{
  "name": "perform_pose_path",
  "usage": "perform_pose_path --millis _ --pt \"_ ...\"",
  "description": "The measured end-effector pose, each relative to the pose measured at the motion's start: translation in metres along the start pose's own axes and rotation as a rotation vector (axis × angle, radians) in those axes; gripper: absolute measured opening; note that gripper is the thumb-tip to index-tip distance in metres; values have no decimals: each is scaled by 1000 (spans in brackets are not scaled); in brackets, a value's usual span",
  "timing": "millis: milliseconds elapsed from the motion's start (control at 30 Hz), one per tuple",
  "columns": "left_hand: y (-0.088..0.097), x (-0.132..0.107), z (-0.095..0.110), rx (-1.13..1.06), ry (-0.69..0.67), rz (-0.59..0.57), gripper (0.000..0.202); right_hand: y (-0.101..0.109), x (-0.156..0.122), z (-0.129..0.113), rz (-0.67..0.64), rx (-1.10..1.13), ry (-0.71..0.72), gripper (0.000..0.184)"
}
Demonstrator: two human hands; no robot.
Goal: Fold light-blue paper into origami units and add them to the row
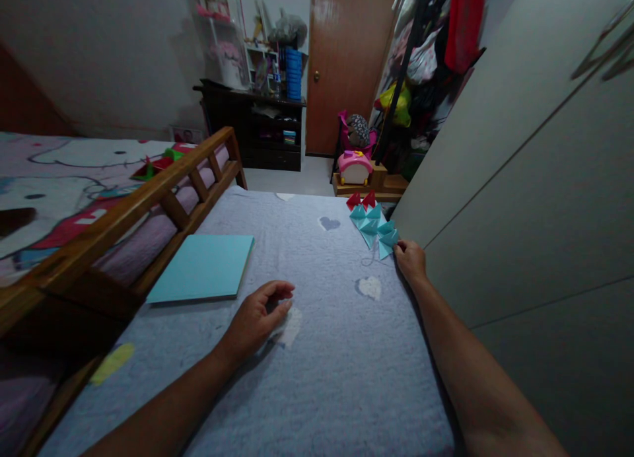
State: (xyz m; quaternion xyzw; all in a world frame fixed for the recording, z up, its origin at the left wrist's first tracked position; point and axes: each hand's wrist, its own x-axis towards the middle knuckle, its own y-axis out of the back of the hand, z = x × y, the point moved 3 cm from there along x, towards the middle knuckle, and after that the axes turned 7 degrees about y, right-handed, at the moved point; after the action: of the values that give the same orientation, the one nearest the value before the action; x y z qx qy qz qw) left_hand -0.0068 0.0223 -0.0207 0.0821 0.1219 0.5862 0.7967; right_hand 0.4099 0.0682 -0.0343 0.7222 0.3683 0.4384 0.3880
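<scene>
My right hand reaches to the right edge of the grey-blue blanket and pinches a folded teal paper triangle. It is the nearest piece of a cluster of folded paper triangles, mostly teal, with two red ones at the far end. My left hand rests on the blanket, fingers loosely curled, holding nothing. A stack of teal square paper lies to its left.
A wooden rail divides this mattress from a bed with a cartoon-print sheet bearing more folded papers. A pale wardrobe rises on the right. A dark cabinet, a brown door, hanging clothes and toys stand beyond.
</scene>
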Motion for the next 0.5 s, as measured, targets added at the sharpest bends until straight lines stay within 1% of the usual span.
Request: perform_pose_path --millis 167,300,500 --pt "0 0 -2 -6 2 -8 31 3 -1 -3 25 2 -24 31" --pt "0 1 -3 5 2 -8 31 4 -1 -6 12 -9 -28 27" --pt "0 0 -3 4 8 -15 32 4 1 -9 -6 -24 -31 27"
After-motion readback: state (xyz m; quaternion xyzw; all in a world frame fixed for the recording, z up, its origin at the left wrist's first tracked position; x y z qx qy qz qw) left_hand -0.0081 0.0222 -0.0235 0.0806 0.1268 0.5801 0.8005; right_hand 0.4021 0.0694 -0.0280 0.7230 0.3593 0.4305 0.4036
